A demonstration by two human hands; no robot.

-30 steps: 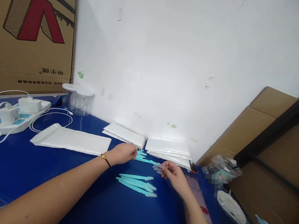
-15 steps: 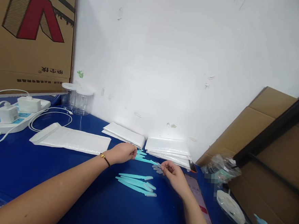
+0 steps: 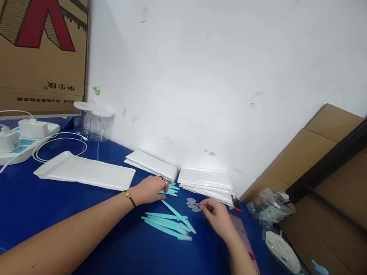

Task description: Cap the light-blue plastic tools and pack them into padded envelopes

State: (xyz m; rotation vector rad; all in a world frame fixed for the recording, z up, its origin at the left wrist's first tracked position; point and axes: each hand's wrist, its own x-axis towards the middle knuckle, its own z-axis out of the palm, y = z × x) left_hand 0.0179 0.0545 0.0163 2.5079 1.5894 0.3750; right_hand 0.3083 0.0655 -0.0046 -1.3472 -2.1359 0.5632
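My left hand [image 3: 151, 189] reaches over a small pile of turquoise eyebrow razors [image 3: 172, 190] by the wall, its thumb and fingers apart. Just below the thumb, one razor [image 3: 179, 217] lies slantwise across a group of several capped eyebrow razors [image 3: 165, 225], handles to the left. My right hand [image 3: 215, 215] is closed, thumb and finger pinched at the edge of several small translucent blade caps [image 3: 192, 203]. One cap appears to be between the fingertips, mostly hidden.
White padded envelopes [image 3: 207, 179] are stacked against the wall, and another envelope [image 3: 87, 170] lies to the left. A phone [image 3: 242, 234] sits beside my right forearm. Further left are a power strip [image 3: 28, 147] with cables and clear jars [image 3: 101, 125]. Plastic wrapping [image 3: 273, 206] lies at right.
The razor held between both hands now lies slantwise on the capped group. My left hand has opened over the pile; my right hand stays by the caps. The view has shifted slightly.
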